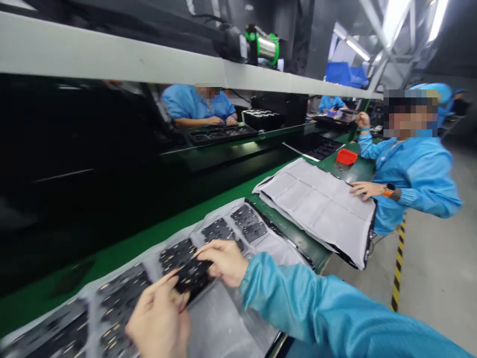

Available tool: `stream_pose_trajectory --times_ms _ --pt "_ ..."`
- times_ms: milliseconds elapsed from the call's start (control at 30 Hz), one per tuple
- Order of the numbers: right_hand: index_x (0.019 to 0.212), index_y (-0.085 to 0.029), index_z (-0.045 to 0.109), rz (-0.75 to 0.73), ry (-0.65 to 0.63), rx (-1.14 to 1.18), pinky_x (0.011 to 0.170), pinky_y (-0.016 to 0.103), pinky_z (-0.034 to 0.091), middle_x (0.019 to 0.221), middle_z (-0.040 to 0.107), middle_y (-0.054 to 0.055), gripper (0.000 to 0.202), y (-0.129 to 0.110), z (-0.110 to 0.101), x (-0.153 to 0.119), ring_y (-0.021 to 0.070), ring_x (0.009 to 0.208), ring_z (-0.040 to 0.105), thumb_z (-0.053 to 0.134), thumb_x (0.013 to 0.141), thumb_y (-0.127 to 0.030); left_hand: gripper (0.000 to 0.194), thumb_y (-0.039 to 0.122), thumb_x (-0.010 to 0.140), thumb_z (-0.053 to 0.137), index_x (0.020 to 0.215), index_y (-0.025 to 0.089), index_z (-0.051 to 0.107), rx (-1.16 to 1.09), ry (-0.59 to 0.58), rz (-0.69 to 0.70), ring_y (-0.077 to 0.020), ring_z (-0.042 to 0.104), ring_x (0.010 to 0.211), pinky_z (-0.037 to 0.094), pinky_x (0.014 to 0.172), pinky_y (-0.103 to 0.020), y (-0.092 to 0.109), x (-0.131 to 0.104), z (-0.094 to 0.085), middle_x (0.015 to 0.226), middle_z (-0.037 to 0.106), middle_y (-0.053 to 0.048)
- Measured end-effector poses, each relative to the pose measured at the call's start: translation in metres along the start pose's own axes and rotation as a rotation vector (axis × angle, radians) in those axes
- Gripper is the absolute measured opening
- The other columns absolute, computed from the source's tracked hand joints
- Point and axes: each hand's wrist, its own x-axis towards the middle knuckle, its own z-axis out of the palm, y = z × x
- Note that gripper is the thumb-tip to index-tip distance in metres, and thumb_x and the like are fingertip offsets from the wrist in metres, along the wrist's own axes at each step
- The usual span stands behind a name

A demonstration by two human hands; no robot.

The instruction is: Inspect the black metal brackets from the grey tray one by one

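Observation:
Between my two hands is a black circuit board (192, 271) with small gold-coloured spots, tilted above a tray lined with whitish sheet (223, 318). My left hand (162, 313) pinches its near left edge, thumb and fingers closed. At its right edge, my right hand (223, 261) grips with bent fingers. Similar black boards lie in the tray's pockets: one (248, 222) at the far end, another (122, 303) beside my left hand, and one (55, 330) at the lower left. My hands partly hide the held board and the pockets beneath.
A co-worker in blue (406, 164) sits at the right, one hand on a stacked, white-lined tray (316, 199). Behind it are a red bin (346, 157) and a black tray (315, 145). A pale shelf beam (149, 57) crosses above the green bench (208, 199), carrying a wire spool (266, 47).

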Motion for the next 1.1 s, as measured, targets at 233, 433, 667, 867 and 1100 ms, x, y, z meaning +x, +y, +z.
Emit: stream_pose_trajectory --times_ms 233,433,667,867,1100 --pt "0.076 -0.016 0.068 -0.037 -0.035 -0.101 0.032 0.017 0.019 0.06 0.057 -0.005 0.013 -0.003 -0.002 -0.002 0.0016 0.035 0.033 0.066 0.066 -0.024 0.022 0.025 0.059 0.07 0.077 0.013 0.066 -0.227 -0.061 -0.087 -0.0017 0.023 0.033 0.018 0.035 -0.014 -0.006 0.012 -0.001 0.038 0.035 0.011" --pt "0.076 -0.017 0.066 -0.135 -0.055 -0.206 0.031 0.016 0.017 0.05 0.049 -0.009 0.01 -0.003 -0.004 0.008 0.0009 0.032 0.025 0.067 0.068 -0.023 0.02 0.025 0.065 0.064 0.08 0.012 0.067 -0.185 -0.065 0.009 -0.0007 0.028 0.037 0.02 0.037 -0.016 -0.005 0.018 0.003 0.055 0.054 0.005" --pt "0.092 -0.02 0.068 -0.264 -0.327 -0.368 0.034 0.019 0.029 0.081 0.068 0.002 0.028 0.005 -0.004 0.014 0.0031 0.036 0.039 0.057 0.084 -0.044 0.015 0.023 0.072 0.066 0.084 0.015 0.068 -0.036 -0.013 0.266 -0.0014 0.027 0.037 0.021 0.037 -0.016 0.046 0.008 -0.089 0.051 0.047 0.007" --pt "0.084 -0.019 0.067 -0.326 -0.339 -0.57 0.036 0.02 0.031 0.084 0.068 0.003 0.026 0.023 -0.011 0.027 0.0031 0.037 0.041 0.06 0.085 -0.044 0.019 0.026 0.076 0.067 0.091 0.014 0.066 0.258 0.085 0.101 -0.0024 0.031 0.038 0.025 0.039 -0.015 0.028 -0.066 -0.192 0.05 0.045 0.007" --pt "0.086 -0.018 0.066 -0.374 -0.409 -0.752 0.046 0.022 0.037 0.077 0.063 0.002 0.025 0.029 -0.009 0.02 0.0066 0.048 0.046 0.06 0.086 -0.042 0.027 0.031 0.078 0.065 0.098 0.013 0.067 0.452 -0.077 -0.041 -0.0059 0.04 0.042 0.03 0.043 -0.018 -0.004 -0.107 -0.187 0.061 0.055 0.001"
